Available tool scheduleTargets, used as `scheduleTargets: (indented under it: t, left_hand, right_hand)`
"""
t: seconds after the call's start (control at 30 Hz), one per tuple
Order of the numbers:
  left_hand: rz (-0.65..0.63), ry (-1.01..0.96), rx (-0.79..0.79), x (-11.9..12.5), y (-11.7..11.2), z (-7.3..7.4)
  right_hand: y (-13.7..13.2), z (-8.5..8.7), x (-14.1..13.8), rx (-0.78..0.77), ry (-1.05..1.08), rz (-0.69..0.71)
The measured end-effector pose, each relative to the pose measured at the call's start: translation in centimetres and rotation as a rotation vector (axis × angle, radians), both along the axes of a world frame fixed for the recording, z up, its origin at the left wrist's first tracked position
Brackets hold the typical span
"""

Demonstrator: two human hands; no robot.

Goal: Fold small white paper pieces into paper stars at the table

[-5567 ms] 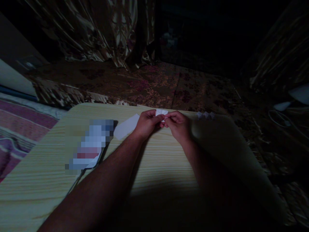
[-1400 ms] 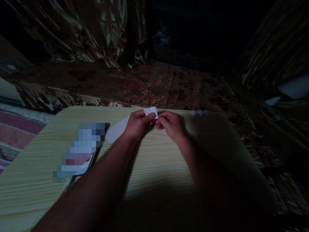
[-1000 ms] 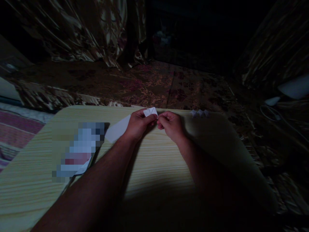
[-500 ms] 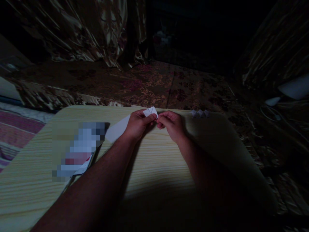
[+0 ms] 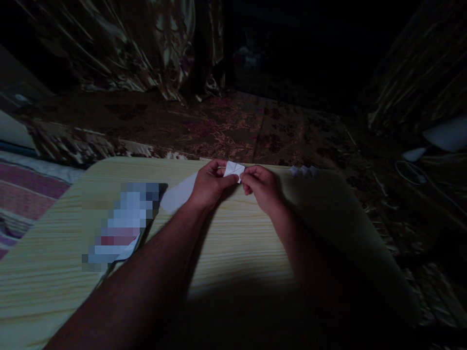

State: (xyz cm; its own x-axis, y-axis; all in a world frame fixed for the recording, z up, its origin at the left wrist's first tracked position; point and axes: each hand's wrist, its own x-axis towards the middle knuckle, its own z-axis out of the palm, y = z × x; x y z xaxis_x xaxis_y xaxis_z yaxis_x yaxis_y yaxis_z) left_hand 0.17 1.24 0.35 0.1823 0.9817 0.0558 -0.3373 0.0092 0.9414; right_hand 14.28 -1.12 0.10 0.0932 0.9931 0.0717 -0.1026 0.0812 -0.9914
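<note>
A small folded white paper piece (image 5: pixel 233 169) is pinched between both hands above the far part of a light wooden table (image 5: pixel 237 243). My left hand (image 5: pixel 209 185) is closed on its left side, thumb on top. From the right, my right hand (image 5: pixel 261 187) grips it with curled fingers. A flat white paper slip (image 5: pixel 178 193) lies on the table just left of my left hand.
Three small folded paper shapes (image 5: pixel 302 170) sit in a row at the table's far edge, right of my hands. A blurred-out flat object (image 5: pixel 122 226) lies on the table's left. Patterned dark fabric (image 5: pixel 226 126) covers the floor beyond; cables (image 5: pixel 412 172) lie at right.
The paper piece has turned a little between my fingers and both hands have shifted slightly right. Its folded faces now show at a different angle.
</note>
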Motion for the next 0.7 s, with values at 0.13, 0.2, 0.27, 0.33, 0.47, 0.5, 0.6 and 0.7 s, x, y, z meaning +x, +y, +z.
scheduleTargets:
  t: [0.13,0.2,0.27,0.33,0.47,0.5,0.6,0.7]
  left_hand:
    - [-0.039,0.029,0.008,-0.03,-0.06,-0.08]
    - [-0.017,0.031,0.015,-0.07,0.00,-0.15]
    - [0.007,0.027,0.027,-0.09,0.09,-0.24]
    - [0.020,0.027,0.035,-0.08,0.16,-0.31]
    - [0.007,0.026,0.038,0.03,0.13,-0.31]
    - [0.009,0.022,0.038,0.06,0.11,-0.28]
    - [-0.013,0.013,0.020,0.12,0.09,-0.19]
    - [-0.024,0.022,0.007,0.12,0.14,-0.16]
  right_hand:
    - [0.33,-0.47,0.20,0.021,-0.017,0.028]
    - [0.35,-0.43,0.20,-0.008,-0.013,0.038]
    - [0.26,-0.20,0.18,-0.041,-0.006,0.050]
    - [0.13,0.04,0.18,-0.061,-0.015,0.064]
    - [0.06,0.06,0.27,-0.063,-0.032,0.096]
    - [0.10,-0.02,0.30,-0.059,-0.025,0.097]
    - [0.26,-0.24,0.38,-0.067,0.018,0.064]
    - [0.35,-0.28,0.44,-0.078,0.047,0.047]
